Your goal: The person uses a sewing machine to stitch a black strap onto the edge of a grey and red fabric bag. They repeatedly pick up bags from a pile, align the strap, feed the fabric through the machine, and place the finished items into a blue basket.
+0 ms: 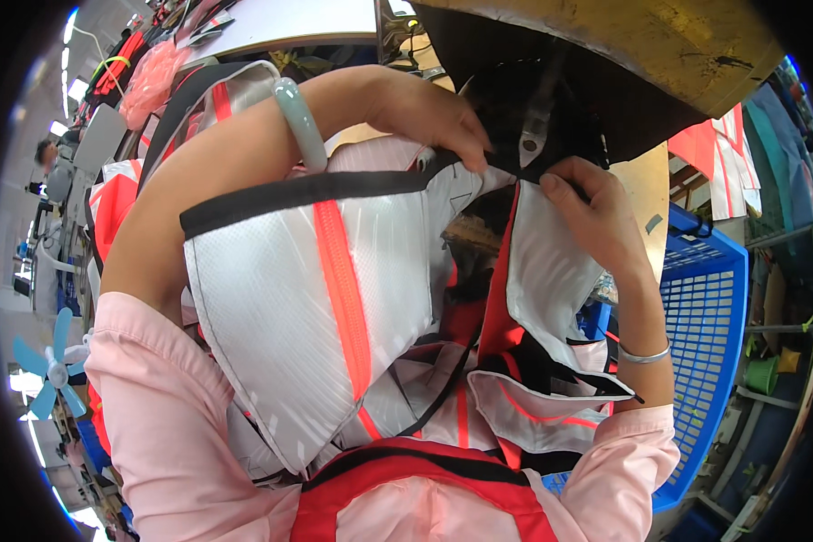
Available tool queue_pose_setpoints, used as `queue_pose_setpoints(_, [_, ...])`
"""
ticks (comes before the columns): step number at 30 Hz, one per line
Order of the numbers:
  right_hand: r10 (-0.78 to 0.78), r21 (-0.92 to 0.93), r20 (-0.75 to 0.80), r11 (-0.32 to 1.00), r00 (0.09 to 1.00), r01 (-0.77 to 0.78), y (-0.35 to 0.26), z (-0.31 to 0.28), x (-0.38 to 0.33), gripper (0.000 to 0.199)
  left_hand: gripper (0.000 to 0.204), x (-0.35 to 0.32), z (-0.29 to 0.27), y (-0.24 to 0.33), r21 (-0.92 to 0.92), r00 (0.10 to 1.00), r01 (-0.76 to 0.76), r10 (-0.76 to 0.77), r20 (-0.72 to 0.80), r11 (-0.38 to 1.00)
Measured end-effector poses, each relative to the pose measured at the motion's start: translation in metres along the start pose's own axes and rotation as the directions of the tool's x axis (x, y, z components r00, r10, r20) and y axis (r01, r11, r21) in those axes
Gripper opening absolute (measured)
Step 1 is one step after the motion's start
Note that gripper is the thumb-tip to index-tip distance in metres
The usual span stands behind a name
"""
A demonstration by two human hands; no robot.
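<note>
White mesh vest (280, 298) draped over the forearm, pinched by left hand (425, 113).

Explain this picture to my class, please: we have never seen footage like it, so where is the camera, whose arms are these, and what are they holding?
The camera sits on a person's head and looks down, so the two arms in pink sleeves are that person's own. Its very wide lens bends straight edges near the rim.

The left hand, with a pale green bangle on that wrist, pinches the black-trimmed edge of a white mesh garment piece with an orange stripe. The right hand, with a thin silver bracelet on its wrist, grips another white panel of the same kind. Both hands press the fabric under the dark head of a sewing machine, which stands on a worn yellowish table.

More white and red fabric pieces are heaped in the lap. A blue plastic crate stands to the right, a small blue fan to the left.
</note>
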State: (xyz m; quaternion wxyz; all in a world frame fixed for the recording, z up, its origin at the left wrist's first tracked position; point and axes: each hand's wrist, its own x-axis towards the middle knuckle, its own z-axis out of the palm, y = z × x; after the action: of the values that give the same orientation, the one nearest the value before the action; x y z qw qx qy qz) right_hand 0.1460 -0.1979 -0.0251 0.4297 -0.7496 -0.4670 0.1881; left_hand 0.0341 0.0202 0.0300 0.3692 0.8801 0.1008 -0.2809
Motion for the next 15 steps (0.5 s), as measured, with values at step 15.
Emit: queue_pose_setpoints(15, [-0.028, 0.033, -0.121, 0.999, 0.992, 0.032, 0.007, -0.045, -0.024, 0.018, 0.048, -0.025, -0.008, -0.026, -0.001, 0.982, -0.029, 0.029, -0.186, 1.000])
